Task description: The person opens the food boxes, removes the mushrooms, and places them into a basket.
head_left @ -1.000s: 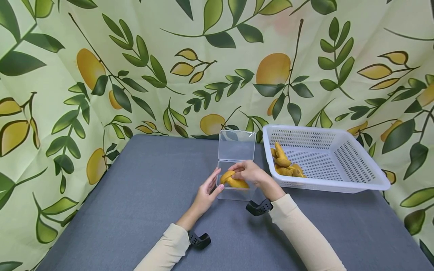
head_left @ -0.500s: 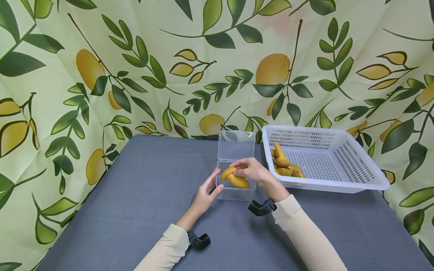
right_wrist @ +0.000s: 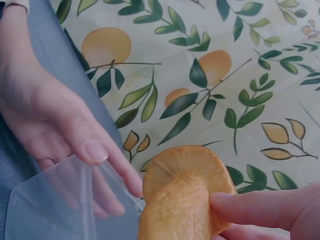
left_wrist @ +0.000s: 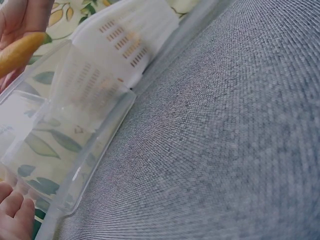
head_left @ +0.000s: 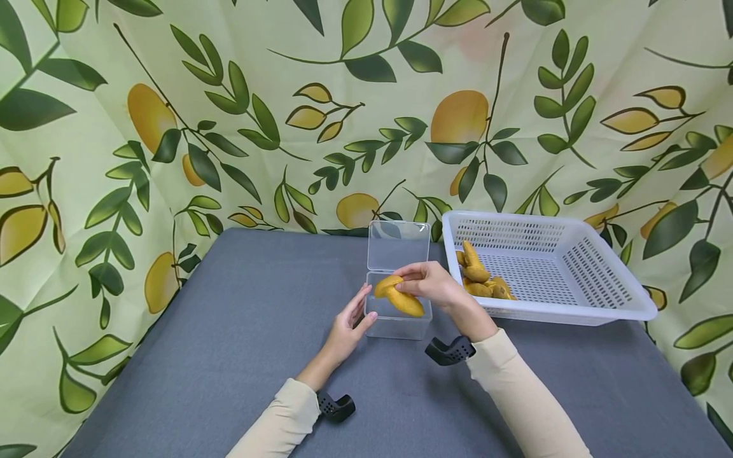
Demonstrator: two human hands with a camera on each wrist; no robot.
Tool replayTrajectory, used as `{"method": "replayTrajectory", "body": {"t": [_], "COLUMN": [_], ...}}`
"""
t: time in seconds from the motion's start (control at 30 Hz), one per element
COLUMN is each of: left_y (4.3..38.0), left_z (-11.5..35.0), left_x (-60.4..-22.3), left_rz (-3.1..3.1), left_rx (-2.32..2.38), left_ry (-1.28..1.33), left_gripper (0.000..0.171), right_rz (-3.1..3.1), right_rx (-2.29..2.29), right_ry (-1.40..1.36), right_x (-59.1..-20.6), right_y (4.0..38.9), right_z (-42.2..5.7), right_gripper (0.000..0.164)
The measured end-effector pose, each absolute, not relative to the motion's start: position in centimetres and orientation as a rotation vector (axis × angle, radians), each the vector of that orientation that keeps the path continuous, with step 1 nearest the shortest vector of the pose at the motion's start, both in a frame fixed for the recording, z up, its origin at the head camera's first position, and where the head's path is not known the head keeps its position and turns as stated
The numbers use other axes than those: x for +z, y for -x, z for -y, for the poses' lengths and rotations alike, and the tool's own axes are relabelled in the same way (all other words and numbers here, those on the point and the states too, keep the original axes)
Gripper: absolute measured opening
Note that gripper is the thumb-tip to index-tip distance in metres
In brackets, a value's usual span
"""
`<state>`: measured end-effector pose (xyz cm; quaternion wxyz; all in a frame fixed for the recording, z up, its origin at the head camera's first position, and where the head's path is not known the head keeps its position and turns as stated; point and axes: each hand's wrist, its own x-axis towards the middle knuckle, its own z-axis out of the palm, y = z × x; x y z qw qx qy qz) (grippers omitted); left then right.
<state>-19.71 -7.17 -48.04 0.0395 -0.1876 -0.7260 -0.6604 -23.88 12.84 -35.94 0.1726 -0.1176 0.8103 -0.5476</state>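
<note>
My right hand (head_left: 434,284) pinches a yellow-orange mushroom (head_left: 406,303) just above a clear plastic box (head_left: 397,327). In the right wrist view the mushroom (right_wrist: 176,210) shows a gilled round cap and a thick stem, with my right thumb against the cap's edge. The box's hinged lid (head_left: 399,247) stands raised at the back. My left hand (head_left: 346,327) lies along the box's left side, fingers extended, thumb at the near left corner. Some of its fingers show through the clear wall in the right wrist view.
Right of the box stands a white perforated basket (head_left: 572,312), with several mushrooms (head_left: 481,280) at its left end. A grey-blue cloth (head_left: 258,331) covers the table. Behind hangs a leaf-and-fruit patterned curtain (head_left: 286,184).
The mushroom has risen from inside the box, carried up and slightly right by my right hand, and its stem has tilted. My left hand and the box have stayed in place.
</note>
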Motion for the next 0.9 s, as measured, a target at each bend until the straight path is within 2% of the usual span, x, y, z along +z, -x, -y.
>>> {"method": "replayTrajectory", "body": {"t": [0.4, 0.9], "left_y": [19.8, 19.8], "left_z": [7.2, 7.2], "left_x": [-48.1, -48.1], "left_rz": [2.243, 2.211], "left_rx": [-1.995, -2.01], "left_ry": [0.574, 0.598], "left_gripper": [0.056, 0.056], "right_rz": [-2.28, -2.283], "right_rx": [-1.641, -1.785], "right_ry": [0.357, 0.254], "right_x": [-34.9, -33.5], "right_y": [23.8, 23.6], "right_z": [-14.6, -17.4], "right_gripper": [0.039, 0.045]}}
